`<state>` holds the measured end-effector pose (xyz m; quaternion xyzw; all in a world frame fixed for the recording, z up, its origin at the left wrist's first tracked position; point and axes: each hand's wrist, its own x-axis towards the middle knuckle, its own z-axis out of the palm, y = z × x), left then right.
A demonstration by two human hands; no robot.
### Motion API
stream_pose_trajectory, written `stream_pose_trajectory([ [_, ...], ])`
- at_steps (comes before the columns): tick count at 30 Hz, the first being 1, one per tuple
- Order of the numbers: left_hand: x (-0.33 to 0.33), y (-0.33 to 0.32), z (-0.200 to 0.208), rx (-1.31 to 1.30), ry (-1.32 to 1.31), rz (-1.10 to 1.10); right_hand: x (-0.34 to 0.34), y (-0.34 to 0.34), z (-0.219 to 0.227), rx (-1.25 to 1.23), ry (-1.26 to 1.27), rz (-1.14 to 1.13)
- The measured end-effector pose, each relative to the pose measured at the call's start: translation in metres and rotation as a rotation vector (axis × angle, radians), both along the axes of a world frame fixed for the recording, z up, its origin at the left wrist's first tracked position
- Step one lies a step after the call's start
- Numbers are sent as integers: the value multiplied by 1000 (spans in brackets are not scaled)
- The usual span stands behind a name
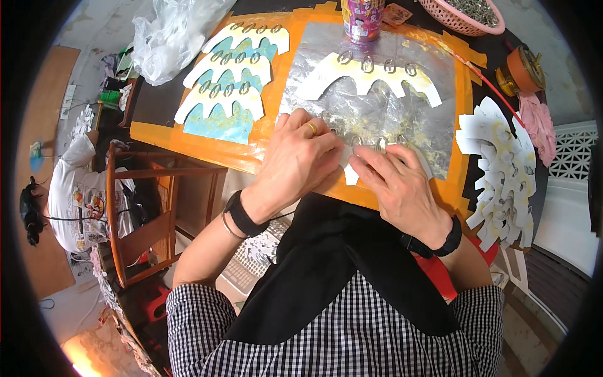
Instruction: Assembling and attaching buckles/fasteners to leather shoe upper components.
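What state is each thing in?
Left hand: fingers curled
Right hand: fingers bent
Near white strip: partly hidden
Far white strip: flat, bearing four metal loops
Three strips at left: overlapping
Pile of white strips: overlapping
Plastic bag: crumpled
Purple cup: upright
Pink basket: holding metal pieces
Pink cloth: bunched

Bright in here; the silvery sheet [433,69] gleams; the plastic bag [168,47] shines; glare [81,367] burns low left; edges curve into black.
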<state>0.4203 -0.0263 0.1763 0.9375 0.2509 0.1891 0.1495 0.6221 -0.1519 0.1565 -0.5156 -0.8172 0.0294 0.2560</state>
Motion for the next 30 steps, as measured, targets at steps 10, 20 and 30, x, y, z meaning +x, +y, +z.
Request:
stream_pose_trajectory([
  [10,32,9,25,88,399,22,-2,-3,-1,-1,-30,-2],
  [20,41,-13,18,433,426,-35,-7,-12,-6,-36,56,-25],
  [30,9,-3,21,-353,44,150,-8,-13,-9,-48,132,-64],
])
